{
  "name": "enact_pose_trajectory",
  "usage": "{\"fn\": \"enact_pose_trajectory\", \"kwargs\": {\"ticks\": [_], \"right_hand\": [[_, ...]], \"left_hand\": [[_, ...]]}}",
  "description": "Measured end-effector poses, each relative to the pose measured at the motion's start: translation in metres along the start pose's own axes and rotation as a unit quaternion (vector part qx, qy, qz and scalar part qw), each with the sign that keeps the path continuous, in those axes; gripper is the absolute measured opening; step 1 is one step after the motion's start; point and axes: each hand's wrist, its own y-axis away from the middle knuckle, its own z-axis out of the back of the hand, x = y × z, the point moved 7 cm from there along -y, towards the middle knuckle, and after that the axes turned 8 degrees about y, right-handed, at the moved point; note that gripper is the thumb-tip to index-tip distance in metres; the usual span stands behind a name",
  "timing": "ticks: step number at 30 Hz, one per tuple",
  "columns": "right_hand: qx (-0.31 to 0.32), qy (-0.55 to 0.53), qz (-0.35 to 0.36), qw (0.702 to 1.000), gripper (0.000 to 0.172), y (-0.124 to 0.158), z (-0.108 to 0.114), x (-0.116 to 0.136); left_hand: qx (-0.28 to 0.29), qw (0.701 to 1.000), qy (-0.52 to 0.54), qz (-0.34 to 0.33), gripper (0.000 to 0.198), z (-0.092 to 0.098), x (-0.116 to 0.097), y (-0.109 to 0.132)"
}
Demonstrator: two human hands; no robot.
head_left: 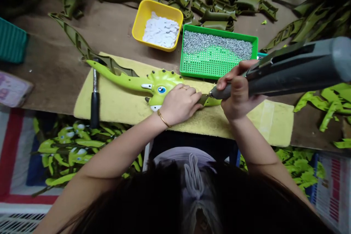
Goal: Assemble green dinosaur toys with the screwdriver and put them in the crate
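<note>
A lime-green plastic toy dinosaur [164, 80] with a blue eye and dark-tipped frill lies on a yellow cloth pad [131, 114]. Over its right part my left hand [181, 103] is pressed, fingers closed on the toy. My right hand [238, 93] grips a dark grey electric screwdriver [290, 69], tilted with its tip at the olive piece just right of my left hand. Whether a screw sits under the tip is too small to tell. An olive plastic strip [79, 42] lies behind the toy's long green part, partly on the pad.
Behind the pad stand a green basket [219, 75] of small screws and a yellow bowl [138, 18] of white pieces. A black-handled hammer [94, 108] lies left. Olive parts [219, 14] cover the back; green parts [329, 102] lie right, and toys [74, 146] fill a container below left.
</note>
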Motion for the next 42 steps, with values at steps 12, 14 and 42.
{"fn": "enact_pose_trajectory", "kwargs": {"ticks": [12, 14, 42], "right_hand": [[-0.106, 0.043, 0.023, 0.993, 0.036, -0.056, -0.019, -0.012], [-0.143, 0.077, 0.013, 0.987, 0.047, -0.069, -0.026, -0.039], [0.034, -0.063, 0.02, 0.997, 0.027, -0.005, -0.026, 0.042]], "left_hand": [[0.018, 1.0, -0.009, -0.014, 0.034, 0.005, -0.006, 0.002], [-0.049, 0.998, -0.016, -0.03, 0.029, 0.021, -0.009, 0.014], [-0.278, 0.517, 0.704, 0.401, 0.057, -0.02, 0.063, 0.094]]}}
